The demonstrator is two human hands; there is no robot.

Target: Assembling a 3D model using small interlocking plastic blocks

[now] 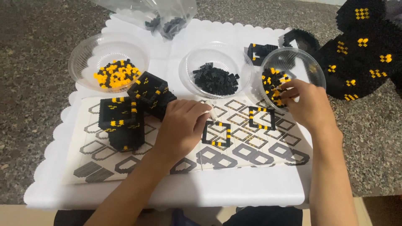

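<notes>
Left forearm enters from the lower edge and runs diagonally up to the right; the left hand (181, 125) lies palm down, fingers curled, thumb and forefinger pinched together at the tip. Right forearm rises along the right side; the right hand (307, 102) bends leftward, its fingertips (285, 94) bunched together.

Clear glossy plastic bowl (312, 67); matt plastic bricks (215, 79); rough stone counter (33, 46).
</notes>
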